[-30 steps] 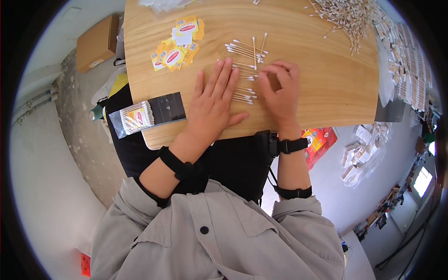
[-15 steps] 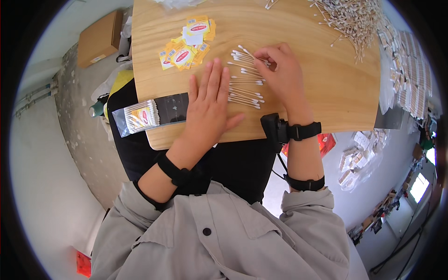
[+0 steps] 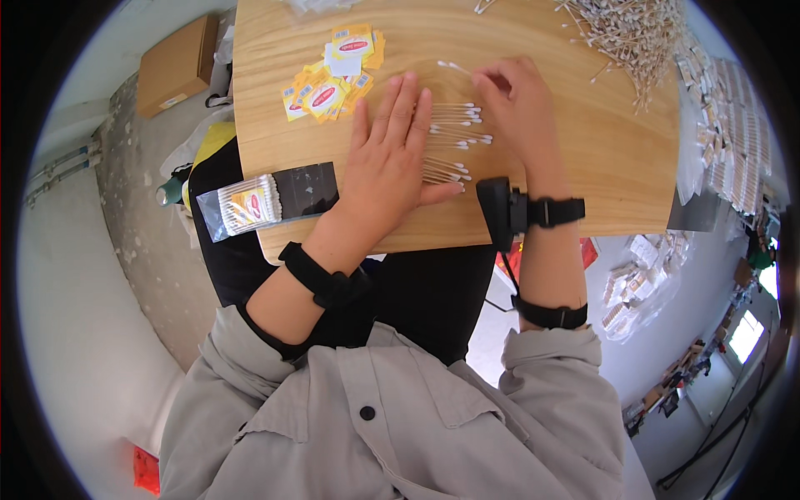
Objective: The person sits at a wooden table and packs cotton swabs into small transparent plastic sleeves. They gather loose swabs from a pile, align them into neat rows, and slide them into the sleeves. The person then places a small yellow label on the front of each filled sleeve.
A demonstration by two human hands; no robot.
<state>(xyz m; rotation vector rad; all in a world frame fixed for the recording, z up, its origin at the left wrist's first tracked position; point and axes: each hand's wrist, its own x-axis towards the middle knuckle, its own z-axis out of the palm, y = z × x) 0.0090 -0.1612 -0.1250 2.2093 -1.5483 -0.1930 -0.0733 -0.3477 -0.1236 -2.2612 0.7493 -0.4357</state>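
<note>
My left hand (image 3: pixel 387 154) lies flat with its fingers stretched out, covering the left ends of a row of cotton swabs (image 3: pixel 457 125) on the table. The white tips of the swabs show to the right of its fingers and above its thumb. Farther off, my right hand (image 3: pixel 518 104) pinches a couple of cotton swabs (image 3: pixel 452 66), whose tips stick out to the left of the fingers. At the table's left edge lies a clear packet of cotton swabs (image 3: pixel 250 206) with a yellow label inside.
Yellow and white paper cards (image 3: pixel 333 83) are heaped beyond my left hand. A big pile of loose cotton swabs (image 3: pixel 629 37) fills the far right of the wooden table (image 3: pixel 600 167). Packed bundles (image 3: pixel 733 125) stand beyond its right edge. A cardboard box (image 3: pixel 177 67) stands at far left.
My left hand has slid slightly right and away from me over the swab row. My right hand has moved away and to the right, drawing a couple of swabs apart from the row.
</note>
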